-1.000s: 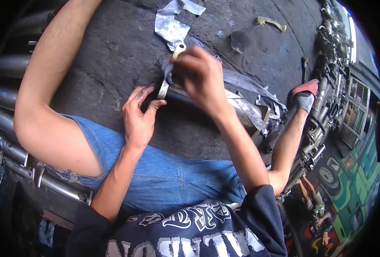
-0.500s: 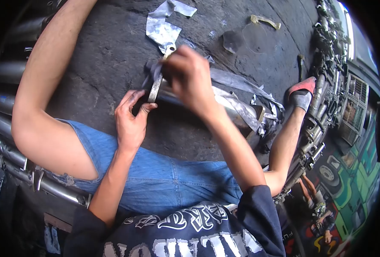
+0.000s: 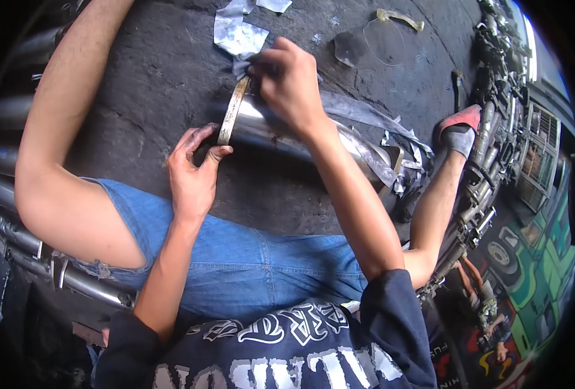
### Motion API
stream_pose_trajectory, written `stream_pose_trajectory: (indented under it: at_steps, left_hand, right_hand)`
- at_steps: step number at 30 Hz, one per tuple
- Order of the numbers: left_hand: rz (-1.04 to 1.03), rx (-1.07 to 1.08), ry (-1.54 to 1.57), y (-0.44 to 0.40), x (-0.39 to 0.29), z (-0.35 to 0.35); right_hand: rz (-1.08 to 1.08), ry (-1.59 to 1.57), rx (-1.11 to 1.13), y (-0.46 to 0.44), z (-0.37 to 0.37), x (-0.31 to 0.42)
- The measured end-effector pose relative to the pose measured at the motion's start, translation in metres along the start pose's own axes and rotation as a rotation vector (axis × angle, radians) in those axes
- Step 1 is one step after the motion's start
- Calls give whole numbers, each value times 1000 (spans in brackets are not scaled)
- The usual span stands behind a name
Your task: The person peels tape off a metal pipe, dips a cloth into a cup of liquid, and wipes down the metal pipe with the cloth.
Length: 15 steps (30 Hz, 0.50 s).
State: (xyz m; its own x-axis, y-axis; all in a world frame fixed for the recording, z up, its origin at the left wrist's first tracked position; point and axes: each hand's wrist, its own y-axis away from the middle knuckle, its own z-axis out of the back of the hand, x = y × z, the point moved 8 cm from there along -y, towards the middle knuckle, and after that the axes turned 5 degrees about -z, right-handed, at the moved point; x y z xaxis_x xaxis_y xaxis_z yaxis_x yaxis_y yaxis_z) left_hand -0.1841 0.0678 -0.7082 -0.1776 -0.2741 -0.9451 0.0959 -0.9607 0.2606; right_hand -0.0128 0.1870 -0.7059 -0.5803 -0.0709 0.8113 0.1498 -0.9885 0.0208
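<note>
A shiny metal pipe (image 3: pixel 268 123) lies across the ground in front of me, with a flat metal flange (image 3: pixel 233 113) standing at its left end. My left hand (image 3: pixel 195 170) grips the lower end of this flange between thumb and fingers. At the flange's upper end, my right hand (image 3: pixel 292 81) is closed, with a crumpled grey strip (image 3: pixel 241 67) at its fingertips. Whether that strip is tape or cloth I cannot tell. Farther along the pipe, torn silvery strips (image 3: pixel 371 123) lie beside and over its right end.
Silvery sheet scraps (image 3: pixel 239 35) lie on the dark ground beyond the flange. A clear round piece (image 3: pixel 384 45), a yellowish strip (image 3: pixel 401 18) and a brush-like tool (image 3: pixel 457 91) are farther right. Metal pipes (image 3: pixel 93 282) line the left; stacked metal parts (image 3: pixel 485 168) line the right. Another person (image 3: pixel 485 311) is behind them.
My right hand has moved slightly up. The grey strip that hung beside the flange is now bunched at its upper end, and more bare pipe shows. My left hand stays on the flange.
</note>
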Motion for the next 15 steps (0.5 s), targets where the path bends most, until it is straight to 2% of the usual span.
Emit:
stream_pose_trajectory:
  at_steps: [1,2,3,6,8,15]
  left_hand:
    - [20,-18,63,-2,2,1]
    - [-30,-12,1,-2,5,2]
    - [-28,-20,1,-1,6,5]
    - [60,-17,48,1,17,6]
    - [51,-2,-41,3,18,8]
    - [15,-24,-43,2,9,4]
  right_hand:
    - [-37,-40,-20,-6,0,-6]
    - [29,-47,-13,-1,0,3]
    - [-25,-66,46,9,-2,12]
    - [39,-175,84,48,-1,52]
    - [73,-229,107,68,-4,70]
    - [20,37,-31,-18,-6,-8]
